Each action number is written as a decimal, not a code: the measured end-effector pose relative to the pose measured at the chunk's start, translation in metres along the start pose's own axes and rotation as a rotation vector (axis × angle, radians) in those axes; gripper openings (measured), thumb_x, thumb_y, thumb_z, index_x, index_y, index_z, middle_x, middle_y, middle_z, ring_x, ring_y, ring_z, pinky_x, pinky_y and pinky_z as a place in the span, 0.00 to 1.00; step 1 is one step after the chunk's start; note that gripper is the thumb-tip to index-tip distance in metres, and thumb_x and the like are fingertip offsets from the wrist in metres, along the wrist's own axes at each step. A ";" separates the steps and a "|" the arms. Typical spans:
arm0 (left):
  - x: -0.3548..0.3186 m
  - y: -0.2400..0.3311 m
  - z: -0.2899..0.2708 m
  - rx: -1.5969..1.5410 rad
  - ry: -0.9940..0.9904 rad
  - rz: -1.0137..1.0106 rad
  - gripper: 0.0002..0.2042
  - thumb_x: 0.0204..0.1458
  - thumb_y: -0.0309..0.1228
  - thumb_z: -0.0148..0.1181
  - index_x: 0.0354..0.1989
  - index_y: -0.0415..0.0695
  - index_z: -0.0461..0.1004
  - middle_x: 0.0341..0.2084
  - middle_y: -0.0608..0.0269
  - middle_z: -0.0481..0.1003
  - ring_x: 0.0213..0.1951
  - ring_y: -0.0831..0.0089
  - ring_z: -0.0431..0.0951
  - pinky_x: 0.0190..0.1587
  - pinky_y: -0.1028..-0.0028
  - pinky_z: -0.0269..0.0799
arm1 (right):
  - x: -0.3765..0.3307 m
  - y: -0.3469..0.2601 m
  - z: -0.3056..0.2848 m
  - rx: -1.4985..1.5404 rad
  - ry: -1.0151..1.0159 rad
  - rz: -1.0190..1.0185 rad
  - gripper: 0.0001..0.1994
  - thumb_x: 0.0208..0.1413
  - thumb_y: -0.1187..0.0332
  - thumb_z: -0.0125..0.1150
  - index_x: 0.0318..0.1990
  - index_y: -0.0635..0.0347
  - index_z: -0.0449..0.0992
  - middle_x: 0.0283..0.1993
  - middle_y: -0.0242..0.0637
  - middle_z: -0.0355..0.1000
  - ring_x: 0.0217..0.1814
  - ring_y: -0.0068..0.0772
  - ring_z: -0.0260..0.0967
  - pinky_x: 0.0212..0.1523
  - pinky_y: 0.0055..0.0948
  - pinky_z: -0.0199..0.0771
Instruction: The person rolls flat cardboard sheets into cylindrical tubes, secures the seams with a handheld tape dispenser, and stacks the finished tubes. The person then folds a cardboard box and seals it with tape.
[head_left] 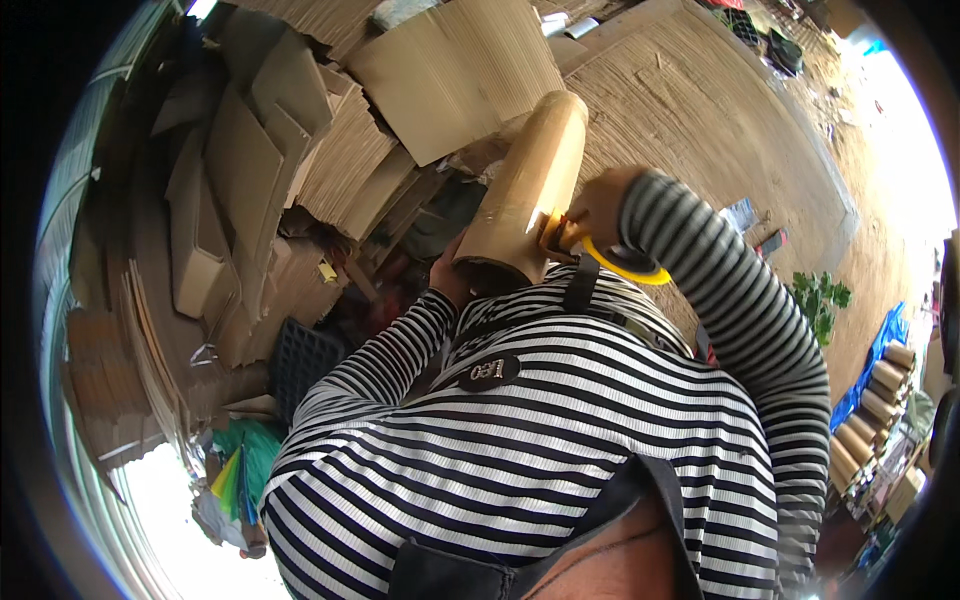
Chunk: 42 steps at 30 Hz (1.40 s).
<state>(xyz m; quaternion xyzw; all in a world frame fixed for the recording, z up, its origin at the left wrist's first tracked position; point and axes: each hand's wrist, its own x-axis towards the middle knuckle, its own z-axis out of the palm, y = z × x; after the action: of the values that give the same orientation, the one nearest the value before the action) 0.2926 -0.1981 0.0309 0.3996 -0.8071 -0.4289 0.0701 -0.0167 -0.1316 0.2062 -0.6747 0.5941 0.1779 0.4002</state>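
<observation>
A thick brown cardboard tube (526, 185) slants away from my body, its hollow near end close to my striped shirt. A shiny strip runs along its upper side. My left hand (449, 274) grips the tube low on its left side, with some fingers hidden behind it. In my right hand (604, 203), slightly smeared by motion, is an orange and yellow tape dispenser (630, 266). Its orange front end meets the tube's right side near the lower end, and its yellow ring shows beneath my wrist.
Stacked flat cardboard (345, 150) and folded boxes (240, 165) crowd the left. A large cardboard sheet (455, 75) lies beyond the tube. At right are a broad brown board (715, 110), a green plant (820, 303) and several more tubes (880, 405) by a blue sheet (878, 362).
</observation>
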 end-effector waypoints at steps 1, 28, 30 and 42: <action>-0.001 0.007 0.000 0.040 -0.016 -0.001 0.26 0.57 0.25 0.53 0.65 0.44 0.56 0.54 0.53 0.71 0.54 0.67 0.73 0.57 0.72 0.67 | 0.009 0.001 -0.012 -0.009 -0.147 0.016 0.27 0.41 0.60 0.66 0.55 0.46 0.74 0.46 0.45 0.76 0.46 0.38 0.75 0.47 0.32 0.75; 0.081 0.069 -0.064 -0.713 0.240 -0.366 0.20 0.56 0.39 0.55 0.45 0.31 0.71 0.29 0.48 0.77 0.26 0.61 0.79 0.17 0.67 0.76 | 0.016 0.173 0.329 1.205 1.230 0.450 0.40 0.40 0.66 0.69 0.65 0.51 0.58 0.54 0.46 0.71 0.55 0.42 0.71 0.55 0.33 0.69; 0.119 0.075 -0.089 -0.681 0.230 -0.345 0.20 0.56 0.39 0.55 0.49 0.35 0.70 0.39 0.48 0.76 0.35 0.57 0.80 0.23 0.63 0.78 | 0.016 0.161 0.351 1.054 1.114 0.796 0.40 0.40 0.65 0.70 0.65 0.51 0.58 0.55 0.46 0.71 0.55 0.43 0.70 0.55 0.32 0.68; 0.287 0.222 -0.126 0.401 0.542 1.077 0.15 0.57 0.38 0.54 0.49 0.44 0.72 0.49 0.57 0.73 0.54 0.54 0.69 0.57 0.60 0.64 | 0.067 0.108 0.464 1.674 1.170 0.747 0.13 0.55 0.63 0.60 0.44 0.55 0.70 0.30 0.31 0.70 0.34 0.30 0.69 0.34 0.27 0.68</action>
<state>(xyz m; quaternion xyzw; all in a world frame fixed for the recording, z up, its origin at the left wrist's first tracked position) 0.0279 -0.4114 0.2099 0.0371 -0.9133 -0.0577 0.4016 0.0056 0.1757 -0.1630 0.0549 0.7934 -0.5218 0.3087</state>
